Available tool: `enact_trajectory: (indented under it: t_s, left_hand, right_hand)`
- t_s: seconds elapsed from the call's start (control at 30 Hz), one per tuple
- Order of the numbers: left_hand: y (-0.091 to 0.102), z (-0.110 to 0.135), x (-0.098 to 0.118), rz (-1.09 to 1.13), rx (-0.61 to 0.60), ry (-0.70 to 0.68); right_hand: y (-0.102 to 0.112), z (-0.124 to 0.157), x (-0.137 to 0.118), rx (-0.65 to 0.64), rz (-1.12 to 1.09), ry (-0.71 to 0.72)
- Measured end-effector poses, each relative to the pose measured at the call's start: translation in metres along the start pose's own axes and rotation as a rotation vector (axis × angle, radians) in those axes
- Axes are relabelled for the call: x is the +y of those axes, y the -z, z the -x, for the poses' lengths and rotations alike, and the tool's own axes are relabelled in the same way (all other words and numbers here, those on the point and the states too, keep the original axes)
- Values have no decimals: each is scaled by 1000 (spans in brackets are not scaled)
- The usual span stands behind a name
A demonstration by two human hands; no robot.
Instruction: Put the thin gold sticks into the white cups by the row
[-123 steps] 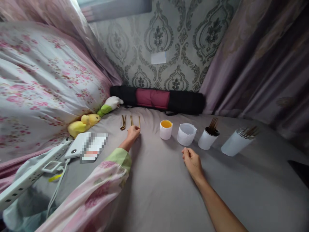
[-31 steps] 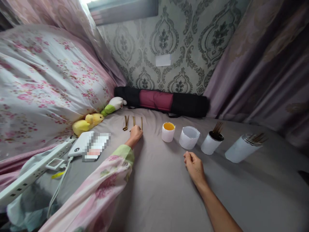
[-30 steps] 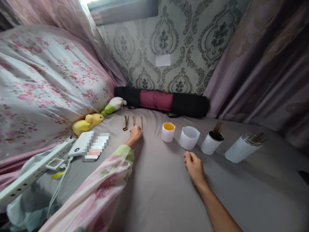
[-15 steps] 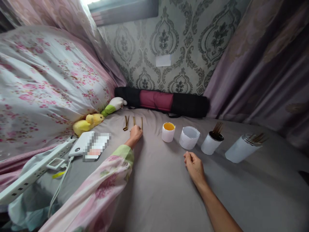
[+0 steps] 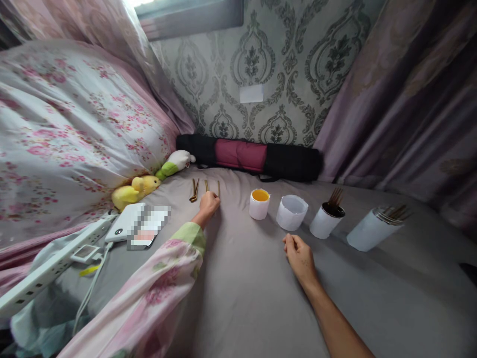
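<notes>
My left hand [image 5: 209, 204] is closed at the near end of a thin gold-coloured utensil [image 5: 218, 187], its fingers hiding that end. Two more gold handles [image 5: 206, 185] stick out behind the knuckles, their lower parts covered. Left of them lie gold spoons [image 5: 194, 191], bowls toward me. My right hand [image 5: 299, 256] rests on the grey sheet with fingers curled in and nothing visible in them. Just beyond it stand a small white cup with a yellow inside [image 5: 259, 205] and a wider white cup [image 5: 291, 214].
Right of these stand a white-wrapped can [image 5: 325, 222] and a taller wrapped jar [image 5: 368, 232], both holding thin brown sticks. A black-and-maroon bag [image 5: 242, 155] lies along the wall. Plush toys [image 5: 137, 190], a white power bank [image 5: 124, 223] and a power strip [image 5: 55, 263] are at left.
</notes>
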State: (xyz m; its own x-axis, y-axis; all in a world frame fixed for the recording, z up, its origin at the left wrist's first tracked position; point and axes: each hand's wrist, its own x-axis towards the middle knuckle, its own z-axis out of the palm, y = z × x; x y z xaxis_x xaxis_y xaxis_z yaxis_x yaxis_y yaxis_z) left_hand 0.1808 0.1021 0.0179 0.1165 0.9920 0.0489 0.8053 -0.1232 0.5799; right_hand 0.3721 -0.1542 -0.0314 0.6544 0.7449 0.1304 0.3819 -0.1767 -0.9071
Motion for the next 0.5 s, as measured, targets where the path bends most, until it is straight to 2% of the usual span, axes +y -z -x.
enact_trajectory:
  t_s: [0.23, 0.5]
  left_hand:
    - [0, -4, 2, 237, -11, 70]
    - [-18, 3, 2, 680, -106, 186]
  right_hand:
    - [1, 1, -2, 11, -3, -3]
    - [1, 1, -3, 1, -5, -12]
